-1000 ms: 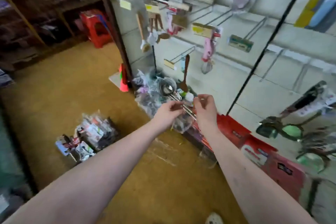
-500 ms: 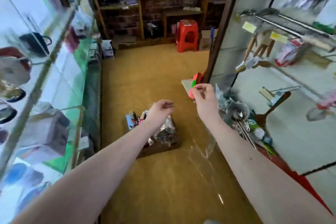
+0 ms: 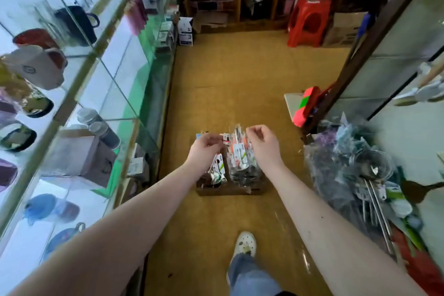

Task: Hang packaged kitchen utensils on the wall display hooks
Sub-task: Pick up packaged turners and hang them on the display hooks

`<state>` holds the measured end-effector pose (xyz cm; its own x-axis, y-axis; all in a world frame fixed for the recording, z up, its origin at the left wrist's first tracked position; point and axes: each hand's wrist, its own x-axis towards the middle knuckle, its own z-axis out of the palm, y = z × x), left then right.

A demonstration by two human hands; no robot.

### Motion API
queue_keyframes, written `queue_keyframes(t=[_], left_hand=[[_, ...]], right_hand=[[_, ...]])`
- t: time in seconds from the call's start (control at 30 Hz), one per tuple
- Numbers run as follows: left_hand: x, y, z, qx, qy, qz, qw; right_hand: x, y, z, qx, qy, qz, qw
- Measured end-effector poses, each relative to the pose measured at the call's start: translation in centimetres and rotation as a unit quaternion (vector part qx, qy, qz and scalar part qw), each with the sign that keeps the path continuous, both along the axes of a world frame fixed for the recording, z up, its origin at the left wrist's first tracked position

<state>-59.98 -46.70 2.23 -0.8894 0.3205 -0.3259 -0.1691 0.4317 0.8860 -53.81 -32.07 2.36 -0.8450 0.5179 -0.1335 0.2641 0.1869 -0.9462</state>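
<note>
Your left hand (image 3: 205,151) is curling over the tops of the packaged utensils (image 3: 240,158), and its fingers are hiding the contact, so I cannot tell whether that grip is pinching a packet or only touching one. Your right hand (image 3: 264,145) is hovering just beside them with fingertips drawn together. Whether clear film is sitting in that grip is too faint to tell. The packets are standing upright in a low brown box (image 3: 230,191), and blur is making their labels unreadable. The wall display (image 3: 408,115) is running out of view at the right edge. A heap of bagged utensils (image 3: 348,170) is lying at its foot. The box is sitting on the yellow-brown floor (image 3: 228,79). Glass shelves (image 3: 79,84) carrying mugs (image 3: 36,65) are lining the left side, and a red stool (image 3: 308,19) is standing at the far end.
</note>
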Motion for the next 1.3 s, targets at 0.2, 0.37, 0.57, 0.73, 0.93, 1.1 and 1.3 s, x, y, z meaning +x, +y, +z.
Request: queue_keyframes(t=[0.2, 0.37, 0.57, 0.73, 0.93, 1.1, 1.3], left_hand=[[-5.7, 3.1, -1.7, -0.014, -0.038, 0.036, 0.999], [-9.6, 2.4, -3.5, -0.025, -0.052, 0.090, 0.994], [-13.2, 0.6, -5.4, -0.033, -0.058, 0.102, 0.992], [-17.1, -0.2, -8.0, -0.033, -0.079, 0.090, 0.992], [-22.1, -1.6, -15.1, -0.029, -0.138, 0.047, 0.989], [-25.2, -2.5, -25.4, -0.030, -0.169, 0.084, 0.982], [-29.1, -1.5, -41.4, -0.005, -0.151, 0.078, 0.985]], right_hand=[[-6.5, 2.7, -4.8, -0.043, -0.052, 0.019, 0.998], [-10.6, 2.9, -7.8, -0.037, -0.108, 0.053, 0.992], [-14.7, 2.3, -10.4, -0.020, -0.171, 0.084, 0.982], [-18.1, 1.1, -12.6, -0.028, -0.200, 0.076, 0.976], [-21.4, -0.5, -19.4, 0.007, -0.261, 0.075, 0.962], [-23.7, -1.5, -29.7, -0.008, -0.302, 0.072, 0.951], [-27.5, -0.5, -45.7, 0.019, -0.331, 0.070, 0.941]])
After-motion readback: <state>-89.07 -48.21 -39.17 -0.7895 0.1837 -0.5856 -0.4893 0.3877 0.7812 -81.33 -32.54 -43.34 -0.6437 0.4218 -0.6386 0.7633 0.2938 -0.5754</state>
